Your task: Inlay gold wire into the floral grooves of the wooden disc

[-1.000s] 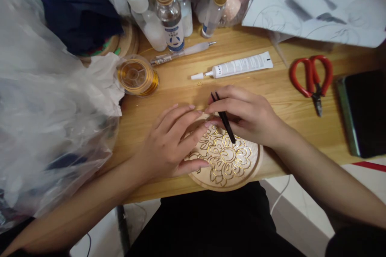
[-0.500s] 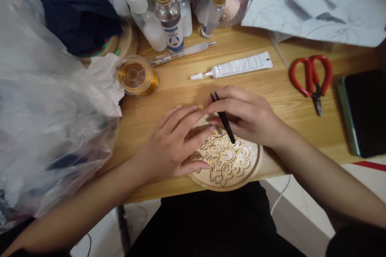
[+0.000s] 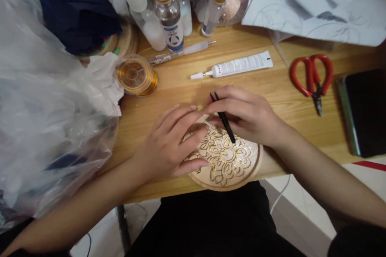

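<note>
A round wooden plaque [image 3: 255, 168] lies at the table's front edge, with a flower pattern [image 3: 227, 154] outlined in gold wire on its face. My left hand [image 3: 175, 140] rests over the plaque's left part, its fingers spread and stretched out, hiding some of the pattern. Black tweezers [image 3: 224, 120] are tucked in my right hand [image 3: 244, 114], two prongs apart and pointing away from me, the joined end over the flower. The right thumb and fingertips are bent down at the plaque's far edge; whether they pinch any wire there is too small to tell.
A spool of gold wire [image 3: 137, 74], a pen-like tool [image 3: 193, 49] and a white glue tube [image 3: 243, 65] lie beyond my hands. Red-handled cutters [image 3: 313, 80] and a phone [image 3: 364, 112] are at right. Bottles [image 3: 171, 20] stand behind; a plastic bag [image 3: 60, 128] fills the left.
My left hand has shifted slightly left, its fingers drawing back a little and baring more of the pattern. My right hand and the tweezers have hardly moved.
</note>
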Demonstrator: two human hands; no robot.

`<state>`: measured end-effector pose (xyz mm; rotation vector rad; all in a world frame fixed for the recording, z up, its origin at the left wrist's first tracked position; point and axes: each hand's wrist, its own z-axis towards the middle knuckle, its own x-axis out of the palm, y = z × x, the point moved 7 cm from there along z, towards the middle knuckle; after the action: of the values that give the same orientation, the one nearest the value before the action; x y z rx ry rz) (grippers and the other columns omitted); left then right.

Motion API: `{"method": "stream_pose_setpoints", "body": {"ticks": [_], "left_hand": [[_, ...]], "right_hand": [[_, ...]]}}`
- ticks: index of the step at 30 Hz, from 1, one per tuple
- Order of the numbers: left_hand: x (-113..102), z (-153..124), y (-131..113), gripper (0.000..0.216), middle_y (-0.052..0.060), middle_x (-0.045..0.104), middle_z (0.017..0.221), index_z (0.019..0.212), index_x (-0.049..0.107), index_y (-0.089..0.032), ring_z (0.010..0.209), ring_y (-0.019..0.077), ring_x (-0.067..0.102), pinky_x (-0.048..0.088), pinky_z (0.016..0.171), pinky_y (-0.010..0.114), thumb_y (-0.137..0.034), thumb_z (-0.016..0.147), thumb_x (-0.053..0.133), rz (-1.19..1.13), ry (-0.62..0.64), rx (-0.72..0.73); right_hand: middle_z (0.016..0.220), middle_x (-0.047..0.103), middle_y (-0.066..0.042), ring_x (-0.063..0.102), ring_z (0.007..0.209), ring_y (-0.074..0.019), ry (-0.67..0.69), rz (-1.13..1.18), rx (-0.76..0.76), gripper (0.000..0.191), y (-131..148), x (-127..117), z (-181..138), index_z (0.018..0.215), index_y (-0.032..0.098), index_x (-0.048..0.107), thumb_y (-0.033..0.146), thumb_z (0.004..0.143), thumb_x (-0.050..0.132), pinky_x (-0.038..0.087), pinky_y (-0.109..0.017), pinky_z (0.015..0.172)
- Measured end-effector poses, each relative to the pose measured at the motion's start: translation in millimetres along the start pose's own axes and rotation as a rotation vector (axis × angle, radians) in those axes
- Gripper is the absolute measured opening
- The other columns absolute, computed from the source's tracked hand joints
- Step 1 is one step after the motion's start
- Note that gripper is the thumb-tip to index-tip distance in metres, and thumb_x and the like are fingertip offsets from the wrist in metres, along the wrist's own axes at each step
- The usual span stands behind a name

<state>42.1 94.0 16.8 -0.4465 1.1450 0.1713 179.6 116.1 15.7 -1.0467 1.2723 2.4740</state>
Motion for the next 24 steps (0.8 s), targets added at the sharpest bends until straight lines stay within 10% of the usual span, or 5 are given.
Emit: {"method": "stream_pose_setpoints", "body": {"ticks": [24], "left_hand": [[4.7, 0.3, -3.5, 0.053, 0.021, 0.054, 0.129, 0.118, 0.060, -0.012, 0.120, 0.0356, 0.051, 0.046, 0.098, 0.056, -0.055, 0.089, 0.053, -0.046, 0.062, 0.057]], "right_hand": [[0.104, 0.062, -0.008, 0.062, 0.099, -0.0147, -0.019, 0.006, 0.012, 0.012, 0.3, 0.8, -0.1, 0.102, 0.018, 0.062, 0.018, 0.091, 0.056, 0.053, -0.028, 0.081]]}}
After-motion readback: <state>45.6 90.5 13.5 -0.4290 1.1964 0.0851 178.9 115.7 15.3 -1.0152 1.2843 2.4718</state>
